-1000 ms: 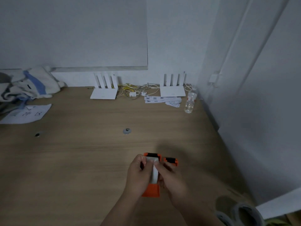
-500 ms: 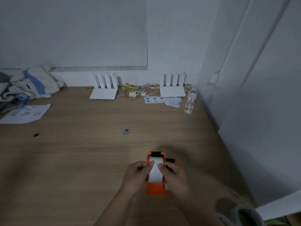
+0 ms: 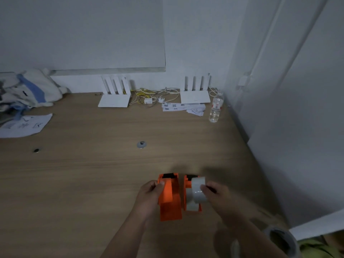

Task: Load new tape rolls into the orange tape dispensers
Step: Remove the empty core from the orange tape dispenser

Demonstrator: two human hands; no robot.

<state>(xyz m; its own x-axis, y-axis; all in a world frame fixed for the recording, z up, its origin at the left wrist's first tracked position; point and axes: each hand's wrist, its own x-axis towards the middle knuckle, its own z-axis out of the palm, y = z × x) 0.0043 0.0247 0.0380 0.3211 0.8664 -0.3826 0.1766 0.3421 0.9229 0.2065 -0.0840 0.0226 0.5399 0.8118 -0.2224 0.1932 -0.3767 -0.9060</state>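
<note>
My left hand [image 3: 149,198] grips 1 orange dispenser [image 3: 169,198] at its 3 o'clock; right hand [image 3: 221,197] pinches 1 tape roll [image 3: 198,189] over the 2nd dispenser [image 3: 187,194], at its 9 o'clock.

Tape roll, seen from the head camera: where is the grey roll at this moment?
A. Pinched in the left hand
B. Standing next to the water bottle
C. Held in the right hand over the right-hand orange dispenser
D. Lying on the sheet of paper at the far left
C: the tape roll is gripped by the right hand just over the right dispenser, while the left hand holds the other dispenser.
</note>
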